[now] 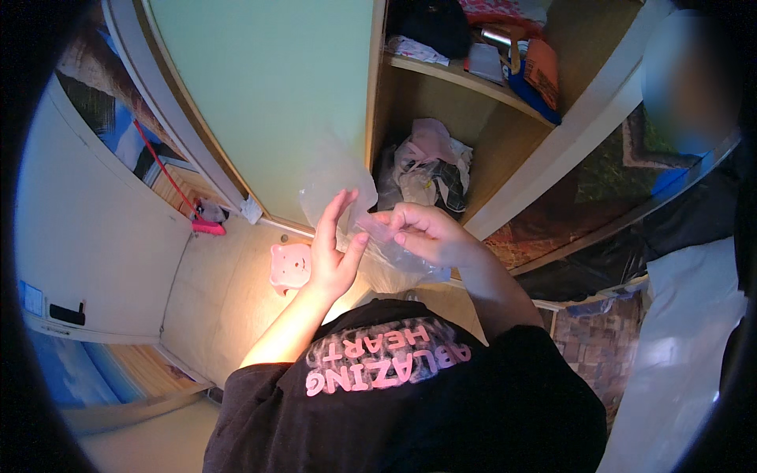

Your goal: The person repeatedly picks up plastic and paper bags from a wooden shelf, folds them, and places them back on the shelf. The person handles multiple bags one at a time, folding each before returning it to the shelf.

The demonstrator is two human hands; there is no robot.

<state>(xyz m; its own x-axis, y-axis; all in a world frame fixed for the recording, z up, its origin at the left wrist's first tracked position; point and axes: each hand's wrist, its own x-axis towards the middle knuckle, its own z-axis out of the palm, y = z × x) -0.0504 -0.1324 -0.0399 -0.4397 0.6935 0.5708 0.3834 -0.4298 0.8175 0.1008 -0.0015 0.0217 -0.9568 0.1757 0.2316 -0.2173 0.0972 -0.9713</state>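
Note:
A clear plastic bag point(343, 174) hangs crumpled in front of my chest, partly hidden by both hands. Gathered plastic is pinched between the thumb and fingers of my right hand point(426, 233). My left hand point(334, 254) is upright against the near side of the bag, its fingers extended and the thumb spread towards the pinched part. Beyond the bag, a pile of folded or bunched clothes point(423, 168) lies in the lower compartment of an open wooden cupboard point(508, 159).
A pale green sliding door panel point(266, 88) covers the cupboard's left part. Its upper shelf point(467, 80) holds a dark bag and assorted items. A pink bear-faced stool point(290, 265) stands on the floor. A broom point(208, 227) with a red handle leans near the white door point(100, 207).

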